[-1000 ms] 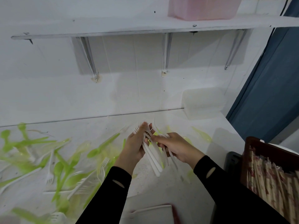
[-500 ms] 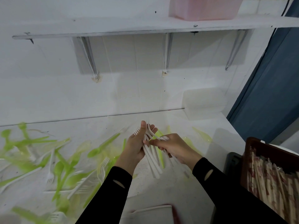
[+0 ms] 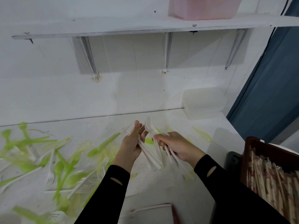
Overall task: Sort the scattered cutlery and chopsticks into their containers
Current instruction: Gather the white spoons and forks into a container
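Observation:
My left hand and my right hand are close together above the middle of the white table. Each holds a bunch of white plastic forks, tines pointing away from me and handles hanging toward me. The left hand's thumb sticks up beside its bunch. The right hand's fingers curl round its forks. Green plastic spoons and forks and more white forks lie scattered over the left half of the table. A brown crate at the right holds several wrapped chopsticks.
A translucent white box stands at the table's far right corner against the wall. A pink bin sits on the wall shelf above. A white container's rim shows at the near edge. A blue curtain hangs on the right.
Both hands have stayed in place while shuffling the white forks. The right hand has drawn its forks slightly apart from the left hand's bunch and a fork head now sticks up between them.

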`<move>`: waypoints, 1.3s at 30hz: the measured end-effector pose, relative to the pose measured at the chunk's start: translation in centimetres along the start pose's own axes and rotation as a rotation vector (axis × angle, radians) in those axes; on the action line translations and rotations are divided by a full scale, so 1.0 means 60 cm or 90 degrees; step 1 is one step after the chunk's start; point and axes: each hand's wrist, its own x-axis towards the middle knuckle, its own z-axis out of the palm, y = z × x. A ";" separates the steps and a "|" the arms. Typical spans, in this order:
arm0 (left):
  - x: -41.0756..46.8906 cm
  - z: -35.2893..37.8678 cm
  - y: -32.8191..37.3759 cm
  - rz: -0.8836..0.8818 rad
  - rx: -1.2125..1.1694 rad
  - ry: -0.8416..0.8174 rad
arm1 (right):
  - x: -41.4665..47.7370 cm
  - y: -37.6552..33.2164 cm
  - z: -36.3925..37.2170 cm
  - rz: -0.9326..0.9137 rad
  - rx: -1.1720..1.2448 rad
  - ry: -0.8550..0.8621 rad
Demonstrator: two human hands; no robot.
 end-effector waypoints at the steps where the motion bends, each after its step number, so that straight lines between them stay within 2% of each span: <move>1: -0.002 -0.002 0.002 0.004 -0.011 0.020 | 0.001 -0.001 -0.003 0.003 0.000 0.000; 6: 0.003 -0.007 0.007 0.000 0.059 0.073 | -0.001 0.000 0.003 0.011 -0.026 -0.064; 11: -0.003 -0.004 -0.001 -0.025 0.259 0.008 | 0.001 0.004 0.010 0.030 -0.118 -0.070; 19: -0.008 0.004 -0.006 -0.037 0.186 -0.020 | -0.007 0.002 0.003 0.021 -0.121 -0.110; 24: -0.008 -0.001 0.000 -0.004 0.134 0.029 | -0.005 0.001 0.011 -0.012 -0.062 -0.033; 26: -0.011 0.001 0.001 -0.005 0.109 0.049 | -0.006 0.003 0.010 -0.074 -0.058 -0.003; 29: -0.018 0.008 0.002 -0.023 0.142 0.019 | -0.011 0.006 0.014 -0.194 -0.165 0.015; 31: -0.020 0.009 0.002 -0.023 0.170 -0.011 | -0.008 0.014 0.018 -0.229 -0.237 0.032; 36: -0.027 0.009 -0.003 0.034 0.256 -0.031 | -0.003 0.023 0.012 -0.214 -0.299 0.047; 39: -0.027 0.009 -0.005 0.058 0.218 -0.014 | -0.008 0.012 0.015 -0.150 -0.236 0.066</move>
